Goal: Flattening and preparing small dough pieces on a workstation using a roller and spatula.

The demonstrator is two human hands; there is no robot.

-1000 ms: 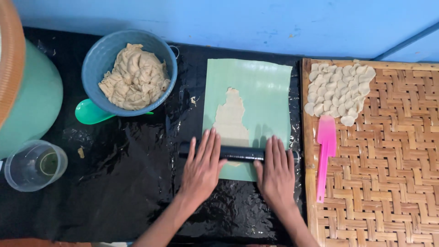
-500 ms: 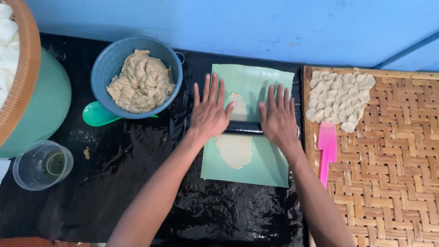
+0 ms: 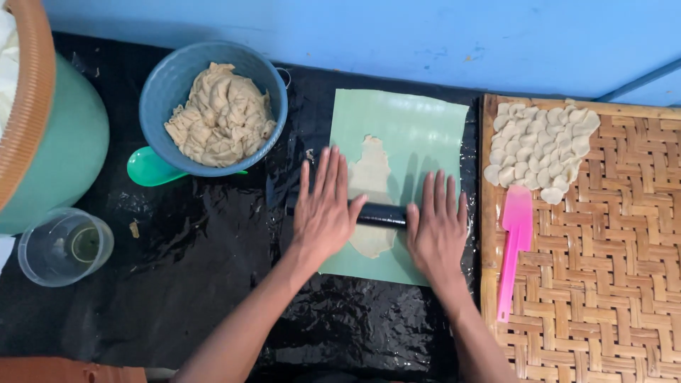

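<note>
A pale green mat (image 3: 418, 135) lies on black plastic sheeting, with a thin flattened piece of dough (image 3: 372, 170) on it. Across the dough lies a black rolling pin (image 3: 379, 215). My left hand (image 3: 324, 206) presses flat on the pin's left end, fingers spread. My right hand (image 3: 436, 227) presses flat on its right end. Both palms rest on the pin rather than gripping it. Part of the dough shows below the pin, between the hands.
A blue bowl (image 3: 167, 89) full of dough stands at the back left, with a green scoop (image 3: 145, 169) beneath it. A woven bamboo tray (image 3: 610, 269) at right carries several small flat dough pieces (image 3: 543, 149) and a pink spatula (image 3: 512, 237). A clear cup (image 3: 64, 245) and a green container (image 3: 60, 152) stand far left.
The hands and pin rolled from the mat's near part to the far part, then back toward the middle. The dough is stretched longer along the mat.
</note>
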